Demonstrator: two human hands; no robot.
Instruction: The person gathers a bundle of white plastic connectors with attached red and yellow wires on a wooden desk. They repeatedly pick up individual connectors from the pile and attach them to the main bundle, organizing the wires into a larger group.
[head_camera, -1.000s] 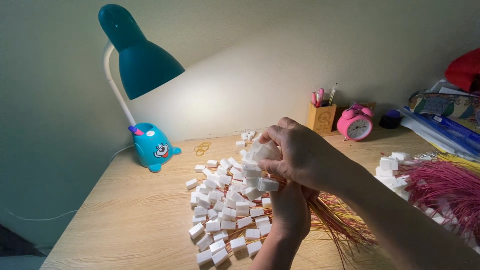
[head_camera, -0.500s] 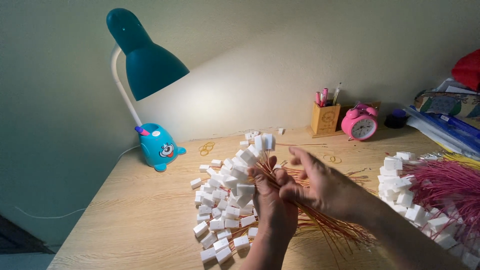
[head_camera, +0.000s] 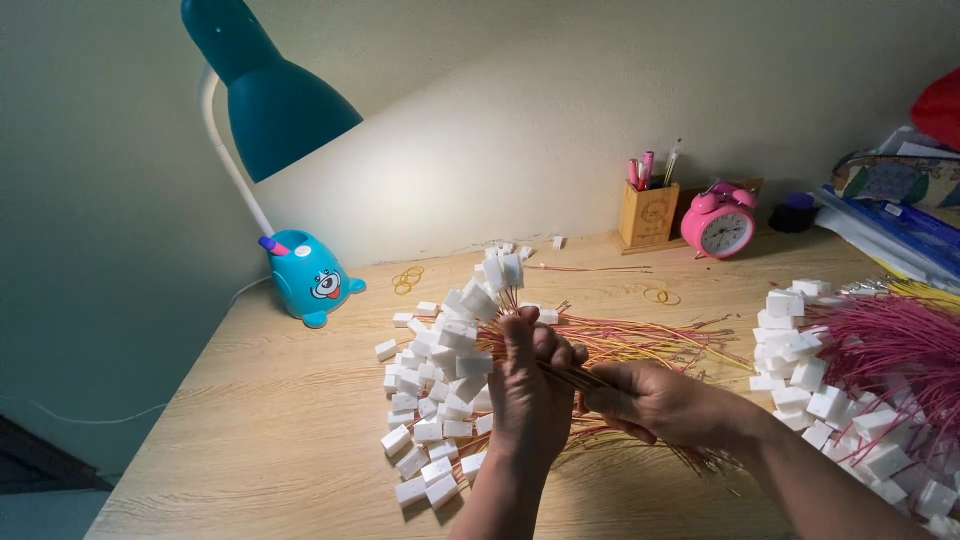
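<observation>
A bundle of thin red and yellow wires (head_camera: 640, 345) with small white plastic connectors (head_camera: 440, 390) on their ends lies spread on the wooden desk (head_camera: 250, 440). My left hand (head_camera: 530, 390) grips the bundle just behind the white connectors, fingers wrapped around the wires. My right hand (head_camera: 655, 400) holds the same wires a little further right, fingers closed around them. Several connectors fan out to the left of my left hand.
A teal desk lamp (head_camera: 285, 140) with a cartoon base (head_camera: 310, 280) stands at the back left. A wooden pen holder (head_camera: 648, 212) and pink alarm clock (head_camera: 718, 225) sit by the wall. A second heap of pink wires with white connectors (head_camera: 860, 380) lies at right. Rubber bands (head_camera: 408, 280) lie nearby.
My right hand has come down from above the connectors and now grips the wires to the right of my left hand. The bundle lies lower and more spread out.
</observation>
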